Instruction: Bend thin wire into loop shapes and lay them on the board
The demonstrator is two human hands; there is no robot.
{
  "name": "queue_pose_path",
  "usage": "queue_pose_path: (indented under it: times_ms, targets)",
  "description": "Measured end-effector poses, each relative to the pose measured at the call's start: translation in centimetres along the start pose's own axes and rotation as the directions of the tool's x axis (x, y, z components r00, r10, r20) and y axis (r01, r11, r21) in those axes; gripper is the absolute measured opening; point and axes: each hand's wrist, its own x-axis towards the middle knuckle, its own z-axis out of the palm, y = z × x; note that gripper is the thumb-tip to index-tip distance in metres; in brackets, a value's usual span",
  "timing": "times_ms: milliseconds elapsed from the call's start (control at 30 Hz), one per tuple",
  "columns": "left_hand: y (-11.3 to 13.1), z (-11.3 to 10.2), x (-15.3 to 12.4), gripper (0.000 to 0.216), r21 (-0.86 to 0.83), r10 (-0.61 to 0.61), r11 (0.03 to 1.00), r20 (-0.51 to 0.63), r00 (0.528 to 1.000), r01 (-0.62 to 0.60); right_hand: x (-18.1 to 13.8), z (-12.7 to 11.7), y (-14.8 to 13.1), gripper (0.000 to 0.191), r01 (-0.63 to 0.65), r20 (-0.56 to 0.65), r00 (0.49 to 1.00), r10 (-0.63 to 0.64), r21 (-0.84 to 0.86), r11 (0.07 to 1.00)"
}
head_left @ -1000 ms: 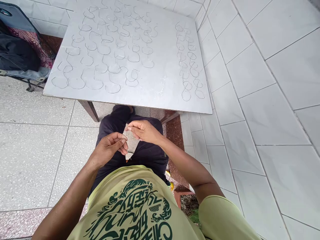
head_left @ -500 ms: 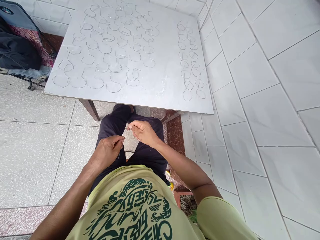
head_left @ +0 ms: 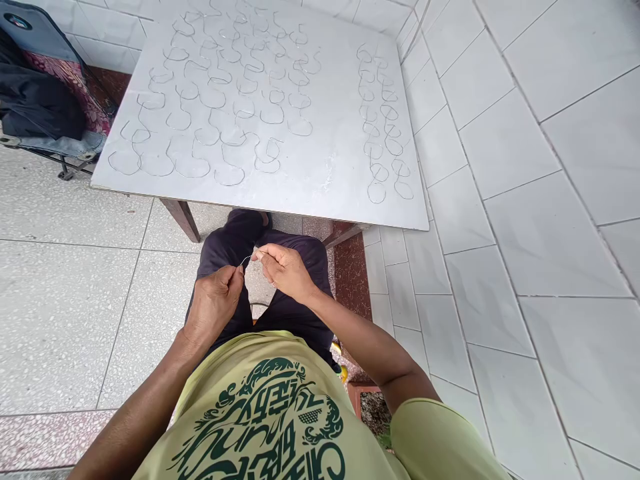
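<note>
Turned and lifted slightly since the previous frame, the left hand [head_left: 215,300] now has its fingertips a little higher, left of centre in the frame, while the right hand [head_left: 285,270] has hardly moved. A short stretch of thin wire [head_left: 245,260] now shows across the gap between them.

Nearest, at the bottom of the frame, is the yellow-green shirt [head_left: 240,413]. Beyond it, the left hand is pinched narrow on the wire, thumb against index finger. The right hand is also narrow at its fingertips and seems to grip the wire's other visible end; its remaining fingers curl loosely, and what lies under them is hidden. With 2 hands on it, the wire looks better steadied for handling, I judge; its full length cannot be told. Dark trousers [head_left: 220,247] lie beneath.

Farther up, the white table [head_left: 335,100] bears 2 groups of wires, unchanged in layout: open curved pieces [head_left: 229,185] spread over the upper left and centre, and looped pieces [head_left: 377,203] in 2 columns at upper right. A folding chair [head_left: 43,33] stands at far upper left.
</note>
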Motion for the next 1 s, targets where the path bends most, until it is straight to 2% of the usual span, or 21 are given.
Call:
queue_pose_path:
  times_ms: [100,200,267,367,467,600,667,733,833,900,933,1000]
  targets:
    - [-0.2,-0.3,0.0,0.036,-0.032,0.018,0.999,0.037,0.999,-0.016,0.1,0.0,0.0,0.03,-0.046,0.007,0.999,0.045,0.045,0.998]
    - [-0.4,-1.3,0.2,0.029,-0.135,0.027,0.991,0.161,0.987,-0.005,0.1,-0.1,0.2,0.031,-0.07,0.021,0.997,0.069,0.074,0.995]
    - [-0.5,-2.2,0.4,0.029,-0.159,0.082,0.986,0.244,0.966,-0.043,0.1,-0.2,0.4,0.031,-0.068,0.027,0.997,0.066,0.079,0.995]
    - [-0.6,-3.2,0.5,0.032,-0.091,0.191,0.981,0.311,0.931,-0.171,0.0,-0.2,0.6,0.03,-0.069,0.045,0.997,0.065,0.095,0.993]
    - [-0.6,-3.4,0.4,0.034,-0.002,0.197,0.978,0.325,0.925,-0.207,-0.1,0.1,0.6,0.029,-0.062,0.03,0.998,0.059,0.095,0.994]
    - [-0.6,-2.9,0.6,0.039,0.041,0.106,0.991,0.31,0.945,-0.125,0.0,0.4,0.1,0.028,-0.032,-0.028,0.999,0.035,0.095,0.995]
    - [-0.7,-2.9,0.8,0.038,-0.01,0.1,0.995,0.282,0.954,-0.101,0.0,0.4,0.0,0.028,-0.04,-0.053,0.998,0.047,0.116,0.992]
    - [-0.9,-3.2,0.9,0.033,-0.086,0.08,0.994,0.204,0.976,-0.063,0.1,0.3,0.0,0.028,-0.046,-0.097,0.993,0.062,0.162,0.986]
    - [-1.0,-3.4,0.2,0.051,-0.185,-0.088,0.978,0.026,0.996,0.091,0.4,0.2,0.2,0.027,-0.021,-0.22,0.972,0.081,0.263,0.965]
    - [-0.8,-3.0,-0.8,0.049,-0.305,-0.256,0.924,-0.041,0.966,0.232,0.7,0.5,0.3,0.026,0.008,-0.304,0.948,0.094,0.319,0.948]
    - [-0.6,-2.5,-1.3,0.047,-0.392,-0.325,0.873,-0.028,0.945,0.289,0.8,0.7,0.3,0.025,0.025,-0.336,0.937,0.094,0.334,0.942]
    - [0.1,-1.3,-2.1,0.047,-0.554,-0.371,0.749,0.106,0.923,0.364,0.9,1.5,0.3,0.024,0.057,-0.383,0.92,0.083,0.342,0.938]
